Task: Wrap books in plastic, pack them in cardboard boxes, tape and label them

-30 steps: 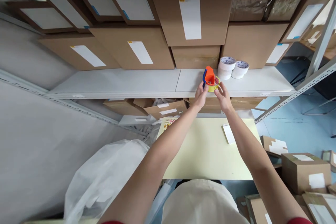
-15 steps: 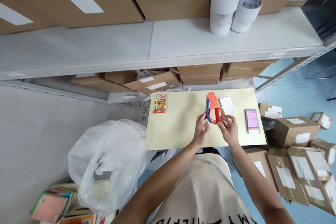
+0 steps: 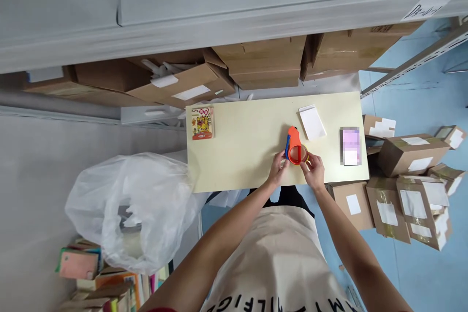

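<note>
An orange tape dispenser (image 3: 294, 142) with a blue part on its left side is held over the near part of the pale yellow table (image 3: 241, 156). My left hand (image 3: 278, 168) is closed on its blue side. A roll of tape (image 3: 304, 153) with a yellowish rim sits against the right side of the dispenser, and the fingers of my right hand (image 3: 313, 170) pinch it. Whether the roll is fully seated on the dispenser I cannot tell. Just beyond lies a white pad or packet (image 3: 312, 122).
A small illustrated box (image 3: 202, 123) lies at the table's left, a blurred purple item (image 3: 351, 146) at its right. A grey shelf (image 3: 219, 14) overhangs the back. Cardboard boxes (image 3: 413, 153) crowd the floor at right; a plastic bag (image 3: 135, 195) and books (image 3: 78, 263) are at left.
The view has tipped down toward the table, so the tape rolls on the shelf are out of sight. The dispenser has turned and the tape roll sits closer against it.
</note>
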Tool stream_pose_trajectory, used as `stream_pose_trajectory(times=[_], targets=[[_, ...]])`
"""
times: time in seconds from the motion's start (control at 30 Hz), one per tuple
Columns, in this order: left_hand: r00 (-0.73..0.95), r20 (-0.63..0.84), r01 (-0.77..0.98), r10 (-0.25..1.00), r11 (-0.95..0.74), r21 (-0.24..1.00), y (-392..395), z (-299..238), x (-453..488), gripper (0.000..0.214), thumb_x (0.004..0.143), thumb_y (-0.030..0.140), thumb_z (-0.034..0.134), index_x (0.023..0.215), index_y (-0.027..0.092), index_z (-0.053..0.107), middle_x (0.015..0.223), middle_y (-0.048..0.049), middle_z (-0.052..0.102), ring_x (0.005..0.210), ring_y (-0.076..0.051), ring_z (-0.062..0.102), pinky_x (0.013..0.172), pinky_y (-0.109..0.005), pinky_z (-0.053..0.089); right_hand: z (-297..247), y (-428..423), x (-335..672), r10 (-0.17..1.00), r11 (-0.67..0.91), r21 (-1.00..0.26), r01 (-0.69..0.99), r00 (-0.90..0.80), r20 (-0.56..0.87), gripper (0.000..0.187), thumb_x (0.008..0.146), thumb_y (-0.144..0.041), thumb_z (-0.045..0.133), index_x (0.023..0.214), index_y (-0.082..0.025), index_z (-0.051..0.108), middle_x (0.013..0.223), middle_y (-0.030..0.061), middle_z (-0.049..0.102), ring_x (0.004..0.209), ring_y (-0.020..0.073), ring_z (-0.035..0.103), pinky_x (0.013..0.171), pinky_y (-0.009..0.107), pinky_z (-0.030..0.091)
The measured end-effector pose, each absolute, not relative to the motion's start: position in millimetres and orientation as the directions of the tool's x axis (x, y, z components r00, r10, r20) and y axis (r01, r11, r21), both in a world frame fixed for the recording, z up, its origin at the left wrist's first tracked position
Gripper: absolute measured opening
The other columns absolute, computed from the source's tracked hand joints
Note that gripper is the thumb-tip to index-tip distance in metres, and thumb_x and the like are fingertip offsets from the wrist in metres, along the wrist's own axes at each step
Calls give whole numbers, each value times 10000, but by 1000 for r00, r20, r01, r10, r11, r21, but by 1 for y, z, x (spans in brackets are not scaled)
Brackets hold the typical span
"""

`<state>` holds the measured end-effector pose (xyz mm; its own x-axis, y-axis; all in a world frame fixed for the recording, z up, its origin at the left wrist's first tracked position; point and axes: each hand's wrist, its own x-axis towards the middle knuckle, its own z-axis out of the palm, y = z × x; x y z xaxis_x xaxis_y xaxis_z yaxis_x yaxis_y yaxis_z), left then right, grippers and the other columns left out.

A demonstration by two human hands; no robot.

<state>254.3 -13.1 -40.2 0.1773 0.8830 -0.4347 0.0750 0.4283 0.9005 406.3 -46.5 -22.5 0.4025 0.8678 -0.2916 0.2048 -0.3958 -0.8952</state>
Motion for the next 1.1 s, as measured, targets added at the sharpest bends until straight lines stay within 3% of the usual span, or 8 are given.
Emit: stream_pose_trajectory(times=[0.2, 0.37, 0.43, 0.57, 0.7, 0.8, 0.97, 1.1], targets=[[92, -483, 128, 871, 471, 873, -9, -41, 259, 507, 903, 534, 514, 1287, 205, 540, 1312, -127, 548, 1205, -232, 538, 1009, -381, 452, -33, -43, 420, 826, -510, -831, 223, 398, -400, 514, 813, -530, 587, 1195, -187, 608, 1076, 114, 584, 867, 220, 676, 726, 396, 607], [111, -631, 88, 768, 625, 776, -2, -35, 256, 528, 940, 512, 453, 1377, 216, 475, 1440, -126, 497, 1309, -248, 491, 1044, -387, 436, -35, -40, 423, 812, -554, -801, 227, 359, -460, 526, 836, -538, 524, 1215, -174, 564, 1176, 157, 575, 851, 220, 669, 739, 416, 582], [98, -651, 93, 753, 644, 759, -2, -32, 250, 537, 928, 519, 475, 1367, 209, 491, 1465, -130, 479, 1339, -258, 468, 1065, -392, 423, -32, -41, 421, 824, -527, -798, 292, 406, -395, 548, 841, -530, 517, 1261, -177, 521, 1228, 179, 538, 963, 255, 643, 780, 446, 567], [85, -619, 106, 780, 611, 784, -4, -19, 227, 457, 885, 476, 569, 1243, 191, 585, 1394, -140, 553, 1294, -264, 520, 1073, -413, 420, -16, -34, 413, 901, -333, -777, 534, 423, -96, 527, 866, -455, 510, 1311, -180, 453, 1273, 189, 489, 1194, 309, 508, 924, 524, 491], [48, -573, 164, 818, 559, 813, -13, 4, 180, 411, 818, 423, 655, 1143, 172, 624, 1293, -154, 620, 1194, -275, 595, 963, -406, 504, 3, -12, 384, 968, -85, -748, 658, 231, 93, 467, 892, -370, 481, 1320, -192, 423, 1262, 174, 490, 1224, 298, 477, 980, 538, 448], [-21, -532, 177, 846, 527, 831, -33, 25, 132, 383, 796, 406, 668, 1100, 175, 635, 1250, -141, 645, 1084, -248, 651, 898, -374, 536, 16, 5, 342, 985, 56, -750, 659, 85, 148, 425, 879, -336, 480, 1284, -210, 450, 1188, 147, 533, 1115, 275, 554, 918, 513, 492], [-242, -425, 117, 872, 461, 880, -93, 51, 41, 335, 794, 393, 648, 1061, 192, 639, 1118, -103, 696, 974, -217, 679, 849, -364, 553, 32, 6, 245, 966, 227, -831, 507, -225, 126, 342, 861, -336, 469, 1164, -191, 534, 1145, 140, 586, 764, 186, 655, 739, 424, 566], [-459, -302, 56, 835, 367, 929, -159, 59, -36, 349, 780, 433, 647, 1032, 191, 648, 983, -83, 712, 881, -208, 685, 801, -370, 560, 46, -20, 160, 849, 324, -828, 458, -527, 41, 318, 850, -330, 475, 1107, -180, 588, 1029, 113, 667, 706, 184, 669, 726, 398, 578]])
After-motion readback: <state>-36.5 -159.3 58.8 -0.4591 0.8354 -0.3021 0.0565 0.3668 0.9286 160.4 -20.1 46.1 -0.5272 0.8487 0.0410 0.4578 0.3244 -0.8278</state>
